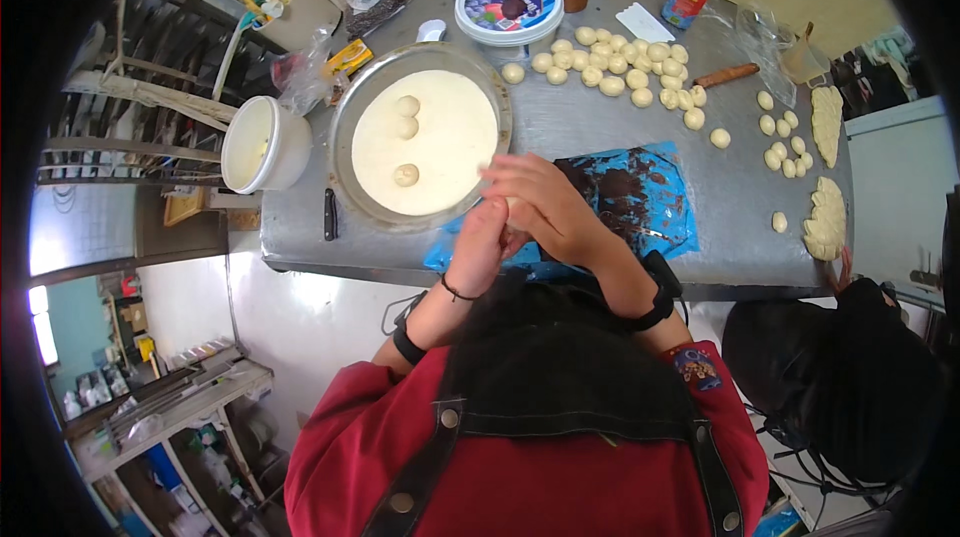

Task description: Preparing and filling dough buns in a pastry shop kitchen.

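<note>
My left hand (480, 241) is closed around a pale piece of dough (513, 204), of which only a small part shows. Over it lies my right hand (551, 211), cupped against the dough with slightly blurred fingers. Both are at the near right rim of a wide metal basin (346, 154). A white, fine-grained layer (450, 154) covers its bottom. On that layer rest a dough ball (406, 175) and, farther back, two touching balls (407, 127). A blue plastic bag (679, 192) smeared with dark paste (619, 188) lies under and right of my hands.
Several dough balls (611, 85) spread over the metal table (555, 121), near a wooden rolling pin (726, 75). A black-handled knife (330, 214) and white bucket (289, 154) are left. Lidded tub (510, 31) stands behind; dough slabs (825, 218) and another person (832, 379) are right.
</note>
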`<state>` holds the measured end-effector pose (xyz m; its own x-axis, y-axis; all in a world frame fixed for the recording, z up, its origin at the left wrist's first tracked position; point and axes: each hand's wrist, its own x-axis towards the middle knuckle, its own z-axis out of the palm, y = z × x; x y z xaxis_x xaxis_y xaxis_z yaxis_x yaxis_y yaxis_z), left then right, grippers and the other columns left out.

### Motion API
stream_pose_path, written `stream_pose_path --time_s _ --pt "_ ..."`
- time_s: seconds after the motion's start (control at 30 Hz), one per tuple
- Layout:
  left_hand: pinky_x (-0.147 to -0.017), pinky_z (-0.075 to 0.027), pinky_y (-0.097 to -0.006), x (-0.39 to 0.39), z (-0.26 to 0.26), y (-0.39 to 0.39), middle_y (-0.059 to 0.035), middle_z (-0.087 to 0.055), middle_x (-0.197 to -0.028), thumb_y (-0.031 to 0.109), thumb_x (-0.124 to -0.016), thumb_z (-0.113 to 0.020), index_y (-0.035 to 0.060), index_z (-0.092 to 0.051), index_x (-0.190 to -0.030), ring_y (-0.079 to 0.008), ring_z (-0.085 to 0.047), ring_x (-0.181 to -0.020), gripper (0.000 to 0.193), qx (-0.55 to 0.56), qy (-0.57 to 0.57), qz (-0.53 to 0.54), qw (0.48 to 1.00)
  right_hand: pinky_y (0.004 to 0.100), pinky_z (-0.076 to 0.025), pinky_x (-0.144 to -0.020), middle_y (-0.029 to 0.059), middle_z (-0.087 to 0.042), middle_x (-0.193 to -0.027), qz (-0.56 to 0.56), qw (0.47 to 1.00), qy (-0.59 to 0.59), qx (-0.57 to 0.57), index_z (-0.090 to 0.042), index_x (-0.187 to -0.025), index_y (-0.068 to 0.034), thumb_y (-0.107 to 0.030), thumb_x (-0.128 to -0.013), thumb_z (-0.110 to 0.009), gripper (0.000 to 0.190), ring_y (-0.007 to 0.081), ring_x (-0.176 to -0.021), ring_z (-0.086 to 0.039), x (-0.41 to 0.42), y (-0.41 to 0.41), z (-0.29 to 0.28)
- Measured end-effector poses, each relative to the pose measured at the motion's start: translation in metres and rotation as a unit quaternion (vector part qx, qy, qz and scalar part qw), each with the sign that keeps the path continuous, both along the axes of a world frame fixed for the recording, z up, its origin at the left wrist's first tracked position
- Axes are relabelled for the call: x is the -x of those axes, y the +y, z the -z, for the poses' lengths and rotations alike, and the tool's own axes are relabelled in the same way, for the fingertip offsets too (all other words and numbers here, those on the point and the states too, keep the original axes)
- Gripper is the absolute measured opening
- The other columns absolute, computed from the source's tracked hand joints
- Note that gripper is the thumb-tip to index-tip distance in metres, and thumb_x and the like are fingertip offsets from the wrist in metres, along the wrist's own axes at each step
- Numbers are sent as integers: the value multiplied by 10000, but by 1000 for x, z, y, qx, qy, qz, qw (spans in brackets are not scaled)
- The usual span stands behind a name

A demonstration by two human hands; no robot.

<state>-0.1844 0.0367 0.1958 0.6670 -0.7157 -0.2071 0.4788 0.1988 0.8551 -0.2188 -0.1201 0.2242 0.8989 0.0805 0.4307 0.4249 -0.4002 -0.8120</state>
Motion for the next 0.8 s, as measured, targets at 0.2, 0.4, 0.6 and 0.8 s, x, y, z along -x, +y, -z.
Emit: stream_pose_path --time_s 0.2,0.4,0.6,0.8 --pt "-460 -295 -188 -3 2 7 4 -482 -742 501 -928 -341 71 -493 -1032 -63 -402 -537 469 54 59 15 997 413 -254 -1039 164 -525 -1201 62 993 8 -99 -559 -1084 -24 -207 -903 -422 292 293 -1190 -443 -17 35 6" --pt "-465 -283 -201 -22 3 40 0 -508 -826 536 -893 -387 77 -445 -1155 -71 -419 -576 531 -3 108 37 993 392 -280 -1026 148 -604 -1096 -69 965 113 -228 -613 -992 -8 -237 -940 -381 331 266 -1179 -454 -35 53 16" --pt "-456 -325 -186 -47 2 63 -24 -524 -785 368 -959 -336 66 -468 -1132 -60 -449 -575 372 -13 -7 -46 999 385 -295 -1006 128 -575 -1161 2 974 62 -217 -625 -1025 -33 -255 -942 -355 359 271 -1208 -421 -61 91 22" --pt "-587 -383 -204 -57 19 94 -1 -546 -909 400 -958 -317 94 -431 -1220 -87 -495 -722 419 -55 112 -50 991 411 -296 -1002 147 -561 -1171 -38 998 19 38 -578 -1117 -59 -355 -932 -370 406 321 -1187 -429 -83 94 11"
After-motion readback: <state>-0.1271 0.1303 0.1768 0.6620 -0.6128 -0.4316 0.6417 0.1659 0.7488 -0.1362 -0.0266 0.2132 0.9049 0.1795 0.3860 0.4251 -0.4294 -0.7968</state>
